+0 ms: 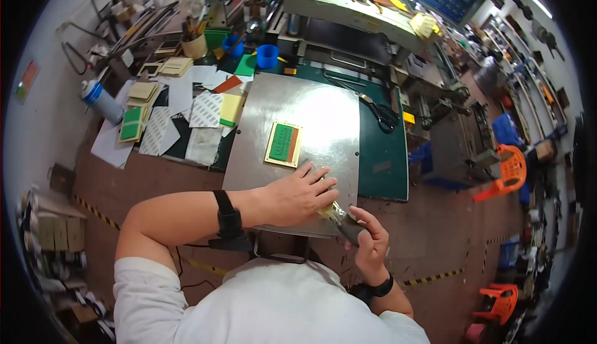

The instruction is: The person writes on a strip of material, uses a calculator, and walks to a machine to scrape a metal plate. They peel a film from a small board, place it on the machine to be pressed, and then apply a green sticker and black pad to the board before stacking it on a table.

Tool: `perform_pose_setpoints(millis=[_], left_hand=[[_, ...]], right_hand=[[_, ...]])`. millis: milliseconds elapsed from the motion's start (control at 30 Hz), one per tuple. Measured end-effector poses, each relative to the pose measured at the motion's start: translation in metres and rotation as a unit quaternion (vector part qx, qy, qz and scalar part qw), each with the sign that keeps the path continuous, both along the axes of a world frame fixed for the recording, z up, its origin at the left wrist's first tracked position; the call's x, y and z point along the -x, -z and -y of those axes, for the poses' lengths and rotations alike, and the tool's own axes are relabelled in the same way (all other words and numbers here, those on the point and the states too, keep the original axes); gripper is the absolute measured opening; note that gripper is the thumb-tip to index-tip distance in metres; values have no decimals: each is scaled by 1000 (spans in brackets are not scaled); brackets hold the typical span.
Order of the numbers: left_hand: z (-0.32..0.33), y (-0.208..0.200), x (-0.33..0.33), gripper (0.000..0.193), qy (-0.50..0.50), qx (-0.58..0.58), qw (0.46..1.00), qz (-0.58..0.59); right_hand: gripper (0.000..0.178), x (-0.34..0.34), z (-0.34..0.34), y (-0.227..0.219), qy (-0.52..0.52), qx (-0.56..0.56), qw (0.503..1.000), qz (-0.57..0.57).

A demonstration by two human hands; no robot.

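A rectangular yellow-framed plate with green and brown-red faces (283, 143) lies on the brushed metal sheet (258, 111). Just nearer than it, my left hand (298, 196) is laid palm down, fingers stretched out over the sheet. My right hand (371, 239), at the sheet's near right edge, is closed round a dark-handled tool (352, 228). Shiny, clear yellowish wrapping covers the tool's middle, and its far end runs under my left fingers, so its tip is hidden. Whatever lies beneath my left palm cannot be seen.
Scissors (380, 113) lie on the green mat (380, 173) to the right. Paper sheets and cards (205, 109) cover the left side, with a spray can (101, 100) beyond. A blue cup (267, 56) stands behind the sheet, near a machine (348, 14). Orange chairs (507, 173) are at right.
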State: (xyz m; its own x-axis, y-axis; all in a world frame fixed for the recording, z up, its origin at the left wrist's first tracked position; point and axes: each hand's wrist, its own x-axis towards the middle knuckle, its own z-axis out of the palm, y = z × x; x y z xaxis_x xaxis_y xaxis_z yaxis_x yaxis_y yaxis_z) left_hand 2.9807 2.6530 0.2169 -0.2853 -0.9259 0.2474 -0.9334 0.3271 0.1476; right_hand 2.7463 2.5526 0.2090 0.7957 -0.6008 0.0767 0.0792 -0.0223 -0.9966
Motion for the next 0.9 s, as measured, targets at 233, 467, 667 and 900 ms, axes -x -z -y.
perform_pose_setpoints(millis=[233, 467, 667, 900], left_hand=[[0, 13, -8, 37, 40, 7, 998, 40], [10, 22, -16, 34, 50, 50, 997, 33], [5, 16, -14, 41, 64, 4, 997, 42], [-2, -7, -48, 86, 22, -14, 998, -55]], right_hand=[[87, 30, 16, -17, 192, 337, 916, 100], [70, -51, -30, -11, 161, 204, 954, 148], [39, -25, -38, -5, 70, 262, 962, -1], [34, -26, -35, 10, 73, 315, 945, -51]])
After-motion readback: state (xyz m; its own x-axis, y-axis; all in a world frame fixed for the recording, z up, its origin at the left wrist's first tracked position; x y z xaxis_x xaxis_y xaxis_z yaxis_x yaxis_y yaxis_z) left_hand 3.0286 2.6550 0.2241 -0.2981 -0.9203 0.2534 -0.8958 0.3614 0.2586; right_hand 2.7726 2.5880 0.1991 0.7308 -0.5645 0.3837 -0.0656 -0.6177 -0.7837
